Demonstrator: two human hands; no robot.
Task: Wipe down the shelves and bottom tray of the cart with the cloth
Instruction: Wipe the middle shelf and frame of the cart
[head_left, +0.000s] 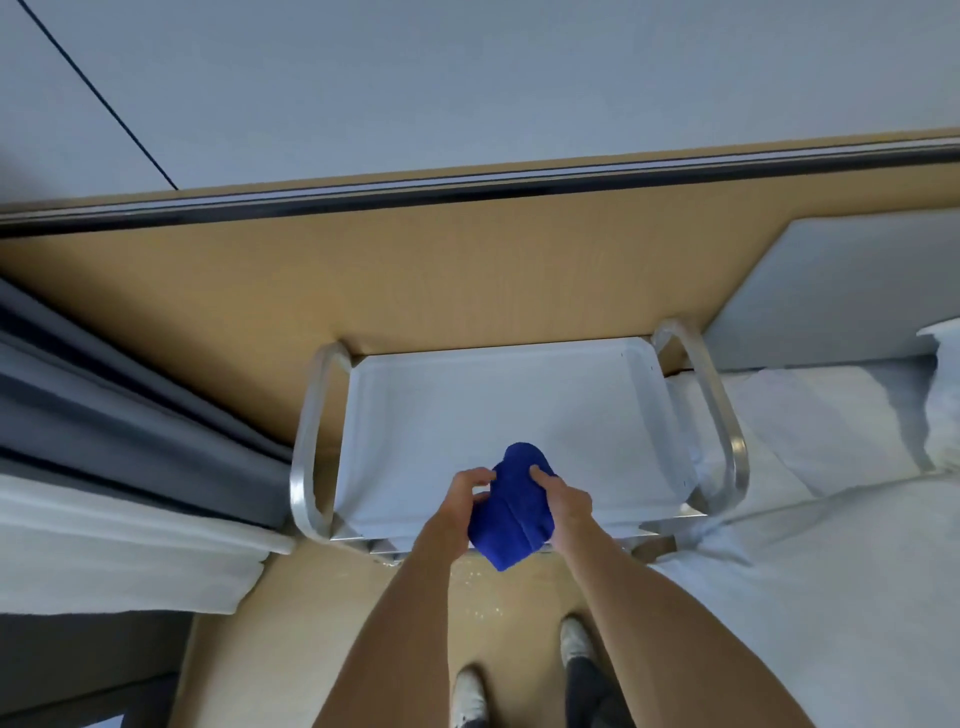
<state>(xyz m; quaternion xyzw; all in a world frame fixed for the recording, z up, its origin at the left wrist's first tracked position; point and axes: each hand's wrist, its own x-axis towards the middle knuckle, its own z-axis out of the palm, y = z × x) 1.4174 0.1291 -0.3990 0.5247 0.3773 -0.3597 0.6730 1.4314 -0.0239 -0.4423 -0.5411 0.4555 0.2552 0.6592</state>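
Note:
A white cart stands in front of me, its top shelf a shallow tray framed by silver metal handles on the left and right. I hold a bunched blue cloth above the shelf's near edge. My left hand grips its left side and my right hand grips its right side, fingers curled into the fabric. The lower shelves and bottom tray are hidden under the top shelf.
A wooden wall panel runs behind the cart. A bed with white linen lies close on the right, and another bed with grey and white covers on the left. My shoes stand on the tan floor.

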